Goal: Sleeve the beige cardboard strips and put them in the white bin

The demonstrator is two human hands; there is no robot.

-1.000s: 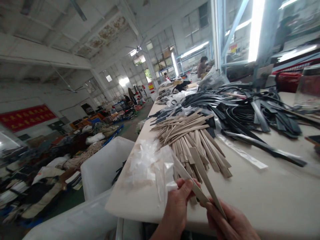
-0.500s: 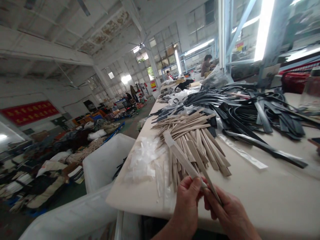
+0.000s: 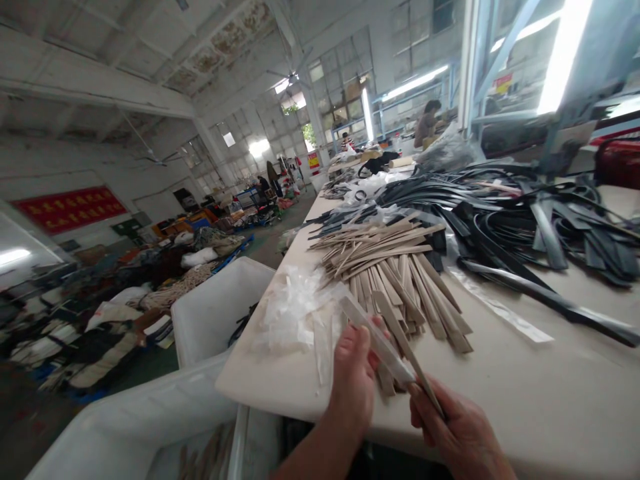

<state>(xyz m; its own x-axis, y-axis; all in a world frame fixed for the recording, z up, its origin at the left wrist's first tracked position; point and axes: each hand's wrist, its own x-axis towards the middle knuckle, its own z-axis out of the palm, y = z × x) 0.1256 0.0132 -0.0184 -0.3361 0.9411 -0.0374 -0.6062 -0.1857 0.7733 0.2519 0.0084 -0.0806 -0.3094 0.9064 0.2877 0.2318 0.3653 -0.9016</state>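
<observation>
My left hand (image 3: 354, 381) is closed around a pale strip (image 3: 376, 340), thumb and fingers pinching its near part. My right hand (image 3: 456, 433) grips a tan strip (image 3: 406, 348) that crosses the pale one just above the table's near edge. Both strips point up and left from my hands. Just beyond lies a fanned pile of tan strips (image 3: 395, 277). A heap of clear plastic sleeves (image 3: 295, 313) rests to the left of the pile, close to my left hand.
The long pale table (image 3: 540, 393) carries a big tangle of black straps (image 3: 505, 220) at the back right. White plastic bins (image 3: 210, 320) stand left of the table. Other people work far off. Goods cover the floor at left.
My left hand has slid up along the pale strip, away from my right hand. The view has shifted slightly left and down.
</observation>
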